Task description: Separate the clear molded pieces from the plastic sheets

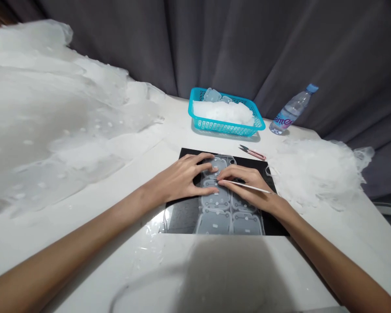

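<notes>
A clear, frosted plastic sheet [215, 222] with rounded rectangular panels lies on a glossy black board [185, 216]. My left hand [189, 174] rests on the sheet's left side, thumb and fingers spread apart, holding nothing. In my right hand [249, 180] is a thin white stick [256, 188], pinched between the fingertips close to one end. That end sits over the middle of the sheet, near my left fingertips. What the tip touches is hidden by my fingers. The right hand covers part of the panels on that side.
Behind the board stands a turquoise basket [228, 126] with white material and frosted pieces inside. Pink-handled thread snips [253, 153] lie before it. A water bottle [289, 112] stands at the back right. Translucent sheets pile up at left [52, 113] and right [316, 171].
</notes>
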Available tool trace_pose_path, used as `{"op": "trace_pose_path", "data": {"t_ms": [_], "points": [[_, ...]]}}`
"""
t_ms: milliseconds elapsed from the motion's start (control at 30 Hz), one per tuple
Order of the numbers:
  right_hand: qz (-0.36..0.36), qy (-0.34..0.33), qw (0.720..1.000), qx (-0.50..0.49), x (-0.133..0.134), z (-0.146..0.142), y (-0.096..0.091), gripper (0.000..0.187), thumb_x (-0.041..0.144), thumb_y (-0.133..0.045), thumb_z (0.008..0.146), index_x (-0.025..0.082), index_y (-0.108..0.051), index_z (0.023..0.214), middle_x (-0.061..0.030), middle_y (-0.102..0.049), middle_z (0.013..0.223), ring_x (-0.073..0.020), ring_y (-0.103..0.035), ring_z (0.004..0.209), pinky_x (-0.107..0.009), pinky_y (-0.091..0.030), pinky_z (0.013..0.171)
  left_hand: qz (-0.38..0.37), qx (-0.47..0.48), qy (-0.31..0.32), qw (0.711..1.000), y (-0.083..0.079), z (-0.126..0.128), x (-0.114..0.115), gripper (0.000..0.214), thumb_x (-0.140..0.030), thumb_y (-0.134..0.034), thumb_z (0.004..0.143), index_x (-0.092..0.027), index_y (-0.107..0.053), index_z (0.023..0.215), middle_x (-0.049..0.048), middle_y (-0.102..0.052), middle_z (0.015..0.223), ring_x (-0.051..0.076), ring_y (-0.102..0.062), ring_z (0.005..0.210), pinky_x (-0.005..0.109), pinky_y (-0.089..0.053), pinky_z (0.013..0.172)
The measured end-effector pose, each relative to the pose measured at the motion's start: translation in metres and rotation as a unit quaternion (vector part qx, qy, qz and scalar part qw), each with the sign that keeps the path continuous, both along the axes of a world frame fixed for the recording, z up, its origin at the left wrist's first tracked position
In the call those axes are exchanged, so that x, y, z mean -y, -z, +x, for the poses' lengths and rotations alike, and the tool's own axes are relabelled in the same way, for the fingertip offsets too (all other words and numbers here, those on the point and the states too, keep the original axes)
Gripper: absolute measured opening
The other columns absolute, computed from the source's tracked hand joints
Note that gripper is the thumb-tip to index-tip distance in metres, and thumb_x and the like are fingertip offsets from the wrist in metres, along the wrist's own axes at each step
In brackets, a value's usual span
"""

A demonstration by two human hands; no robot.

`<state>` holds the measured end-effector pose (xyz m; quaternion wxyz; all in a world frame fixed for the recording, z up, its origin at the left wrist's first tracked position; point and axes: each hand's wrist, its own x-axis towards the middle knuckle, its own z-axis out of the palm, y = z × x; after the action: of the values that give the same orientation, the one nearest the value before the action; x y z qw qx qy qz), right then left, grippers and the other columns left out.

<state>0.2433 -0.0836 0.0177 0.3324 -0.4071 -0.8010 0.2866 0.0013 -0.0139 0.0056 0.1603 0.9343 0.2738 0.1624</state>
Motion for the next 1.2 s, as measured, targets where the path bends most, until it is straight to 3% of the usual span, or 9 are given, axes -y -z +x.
{"op": "trace_pose_path", "data": {"t_ms": [200,433,600,833,1200], "points": [[0.022,-0.012,1.000,0.018,0.001,-0.003,0.001,0.011,0.024,-0.058,0.106,0.022,-0.069,0.106,-0.0064,-0.074,0.109,-0.0204,-0.071,0.107,-0.036,-0.056,0.096,-0.009,0.000,-0.004,1.000,0.000,0.001,0.001,0.066,-0.073,-0.061,0.092,-0.020,-0.069,0.131,0.0133,-0.052,0.158,0.038,-0.056,0.137,0.054,-0.041,0.118],[0.100,-0.016,0.989,0.107,0.005,0.003,-0.005,0.014,0.020,-0.053,0.107,0.021,-0.067,0.108,-0.0094,-0.075,0.108,-0.0220,-0.072,0.100,-0.038,-0.058,0.091,-0.023,0.011,-0.010,1.000,0.001,0.001,0.001,0.067,-0.073,-0.064,0.090,-0.022,-0.070,0.132,0.0126,-0.053,0.158,0.038,-0.055,0.139,0.054,-0.039,0.120],[0.094,-0.018,0.989,0.111,0.007,0.010,-0.009,0.013,0.023,-0.055,0.107,0.021,-0.067,0.110,-0.0088,-0.075,0.107,-0.0212,-0.073,0.097,-0.036,-0.059,0.087,-0.020,-0.003,-0.021,1.000,0.002,0.000,0.000,0.073,-0.078,-0.061,0.089,-0.022,-0.067,0.136,0.0146,-0.046,0.164,0.038,-0.052,0.143,0.055,-0.041,0.120],[0.105,-0.026,0.991,0.078,0.004,0.007,0.001,0.014,0.023,-0.054,0.107,0.022,-0.067,0.113,-0.0086,-0.075,0.111,-0.0212,-0.071,0.105,-0.038,-0.058,0.096,-0.031,-0.010,-0.028,0.999,-0.001,0.001,0.001,0.074,-0.078,-0.060,0.089,-0.021,-0.068,0.136,0.0154,-0.046,0.163,0.039,-0.052,0.144,0.056,-0.041,0.121],[0.181,-0.016,0.974,0.138,0.002,0.002,0.012,0.017,0.021,-0.052,0.108,0.018,-0.068,0.112,-0.0125,-0.074,0.107,-0.0227,-0.071,0.102,-0.039,-0.060,0.090,-0.021,-0.006,-0.025,0.999,0.000,0.000,0.002,0.070,-0.074,-0.061,0.091,-0.021,-0.069,0.135,0.0156,-0.048,0.162,0.039,-0.051,0.144,0.056,-0.038,0.122]]}}
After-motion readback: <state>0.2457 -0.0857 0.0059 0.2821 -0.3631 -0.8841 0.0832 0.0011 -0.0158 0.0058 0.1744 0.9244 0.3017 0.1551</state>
